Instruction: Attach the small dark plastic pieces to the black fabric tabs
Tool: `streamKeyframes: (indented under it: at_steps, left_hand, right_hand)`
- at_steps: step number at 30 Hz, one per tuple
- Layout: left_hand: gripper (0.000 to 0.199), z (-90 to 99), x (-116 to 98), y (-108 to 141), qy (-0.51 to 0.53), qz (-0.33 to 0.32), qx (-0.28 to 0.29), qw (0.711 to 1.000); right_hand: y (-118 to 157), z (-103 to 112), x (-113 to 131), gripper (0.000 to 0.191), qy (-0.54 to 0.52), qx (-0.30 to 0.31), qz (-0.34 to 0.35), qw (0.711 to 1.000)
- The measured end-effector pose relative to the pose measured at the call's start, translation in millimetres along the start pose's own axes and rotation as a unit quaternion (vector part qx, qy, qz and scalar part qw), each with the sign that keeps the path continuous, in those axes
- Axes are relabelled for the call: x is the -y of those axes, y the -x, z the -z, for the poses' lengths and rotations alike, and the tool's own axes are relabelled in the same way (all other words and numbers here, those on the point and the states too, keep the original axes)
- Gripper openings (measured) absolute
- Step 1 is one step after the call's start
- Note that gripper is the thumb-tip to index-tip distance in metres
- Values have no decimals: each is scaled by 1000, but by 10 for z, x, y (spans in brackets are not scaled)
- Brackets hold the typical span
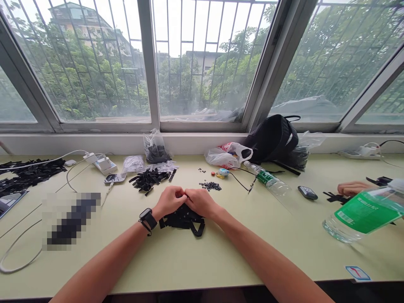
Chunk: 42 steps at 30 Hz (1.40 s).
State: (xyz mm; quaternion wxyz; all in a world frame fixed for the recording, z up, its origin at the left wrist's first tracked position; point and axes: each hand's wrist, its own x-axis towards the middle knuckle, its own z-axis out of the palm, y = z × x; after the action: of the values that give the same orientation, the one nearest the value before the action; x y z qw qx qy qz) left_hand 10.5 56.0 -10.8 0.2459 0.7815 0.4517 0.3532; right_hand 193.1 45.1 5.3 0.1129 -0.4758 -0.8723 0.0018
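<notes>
My left hand (170,203), with a dark watch on its wrist, and my right hand (201,203) meet above a pile of black fabric strips (179,221). Both have their fingers closed in a pinch, thumbs close together. Whatever sits between the fingertips is hidden from me. One black strip folded into a loop (198,229) pokes out at the pile's lower right. Beyond my right hand lies a cluster of small dark round pieces (211,185), with a few more scattered behind it. Another heap of black strips (148,180) lies past my left hand.
At the right, a large green-labelled bottle (356,216) stands before another person's hand (350,188) among black strips. A lying bottle (268,179), glasses (249,187) and a mouse (307,192) are nearer the middle. Left are a phone (115,179) and cables. Bags line the window.
</notes>
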Motion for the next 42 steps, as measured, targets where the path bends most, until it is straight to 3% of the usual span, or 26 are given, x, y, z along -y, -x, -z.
streamKeyframes:
  at_steps: [7,16,42]
  left_hand:
    - [20,7,-49,21,-37,-1,-11,999]
    - [21,90,-115,20,-79,-2,-54,995]
    - [26,118,-158,15,-62,-10,-49,997]
  right_hand:
    - [18,-35,-16,15,-13,-16,-4,1000]
    - [18,-29,-30,19,-34,-45,-8,998]
    - [12,-15,-16,21,-29,-50,-42,997]
